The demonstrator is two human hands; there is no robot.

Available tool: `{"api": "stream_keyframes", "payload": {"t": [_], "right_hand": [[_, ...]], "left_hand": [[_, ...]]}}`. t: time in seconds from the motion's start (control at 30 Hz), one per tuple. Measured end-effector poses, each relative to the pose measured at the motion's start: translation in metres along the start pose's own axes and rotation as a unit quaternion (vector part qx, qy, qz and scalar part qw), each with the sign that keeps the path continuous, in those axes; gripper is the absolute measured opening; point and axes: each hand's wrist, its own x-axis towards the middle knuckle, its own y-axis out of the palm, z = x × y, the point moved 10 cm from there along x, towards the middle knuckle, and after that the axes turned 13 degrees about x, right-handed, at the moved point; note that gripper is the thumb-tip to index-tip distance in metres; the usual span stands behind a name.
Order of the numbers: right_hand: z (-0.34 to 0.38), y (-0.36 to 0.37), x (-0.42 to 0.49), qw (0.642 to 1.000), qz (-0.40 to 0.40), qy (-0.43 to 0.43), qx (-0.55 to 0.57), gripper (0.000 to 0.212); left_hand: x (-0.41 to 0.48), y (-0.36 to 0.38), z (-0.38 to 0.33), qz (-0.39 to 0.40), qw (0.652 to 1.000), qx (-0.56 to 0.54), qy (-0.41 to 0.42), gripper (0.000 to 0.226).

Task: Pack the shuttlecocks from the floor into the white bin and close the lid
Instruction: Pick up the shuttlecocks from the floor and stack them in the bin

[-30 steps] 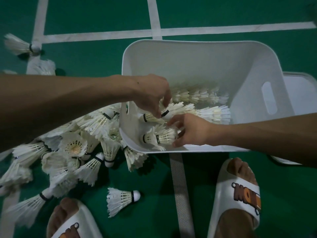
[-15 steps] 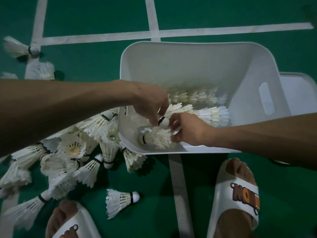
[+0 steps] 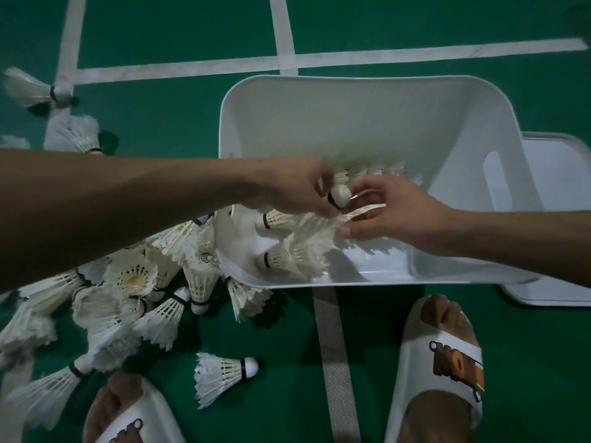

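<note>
Item in hand: one held shuttlecock (image 3: 340,196), over the near-left part of the white bin (image 3: 351,116). Its rounded white cork is uppermost and turned toward me. The skirt drops away beneath it, mostly hidden by fingers, so the long axis reads as steeply tilted and I cannot fix it closer. Left hand (image 3: 297,187): comes in from the left, fingertips pinching the cork at its black band. Right hand (image 3: 395,215): comes in from the right, thumb and curled fingers closed on pale feathers just beside the cork, which I take for the same skirt. Just beyond both hands a nested row (image 3: 383,166) lies lengthwise on the bin floor; the coming move, I judge, is to lay the cork into that row's open end. Loose shuttlecocks (image 3: 287,254) lie below the hands. Bin: smooth matte plastic, rounded corners, slot handle. Lid (image 3: 563,219): flat, off, on the floor to the right. Floor pile (image 3: 134,282): many shuttlecocks, ribbed and frayed, against the bin's left wall.
</note>
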Motion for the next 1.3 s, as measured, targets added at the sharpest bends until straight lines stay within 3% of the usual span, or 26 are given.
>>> {"api": "stream_keyframes", "payload": {"t": [0.1,0.23,0.3,0.4,0.53,0.63,0.77,0.9,1.3], "right_hand": [[-0.007,0.004,-0.005,0.999,0.023,0.006,0.029,0.049],[-0.011,-0.002,-0.006,0.999,0.009,-0.011,-0.030,0.067],[-0.014,-0.006,-0.007,0.998,0.017,-0.006,-0.065,0.058],[-0.006,-0.013,-0.009,0.974,0.030,-0.041,-0.219,0.046],[-0.008,-0.013,-0.012,0.926,0.053,-0.038,-0.372,0.045],[-0.013,-0.004,-0.012,0.896,0.061,-0.039,-0.439,0.049],[-0.012,0.009,-0.011,0.861,0.060,-0.048,-0.504,0.058],[-0.014,0.023,-0.007,0.840,0.057,-0.041,-0.539,0.053],[-0.015,0.036,0.003,0.880,0.039,-0.060,-0.470,0.061]], "left_hand": [[0.001,0.004,-0.003,-0.017,0.989,-0.140,-0.035,0.023],[-0.002,0.023,-0.005,0.019,0.979,-0.197,-0.056,0.027],[-0.001,0.022,-0.006,-0.001,0.988,-0.152,-0.036,0.029],[0.000,0.025,-0.007,0.017,0.999,0.049,0.012,0.034],[-0.006,0.052,0.004,0.120,0.965,0.229,0.043,0.059],[-0.011,0.065,0.004,0.158,0.942,0.288,0.064,0.070],[-0.013,0.071,0.001,0.173,0.926,0.325,0.080,0.065],[-0.009,0.068,0.002,0.165,0.925,0.331,0.085,0.056],[-0.010,0.066,0.005,0.199,0.936,0.279,0.080,0.050]]}}
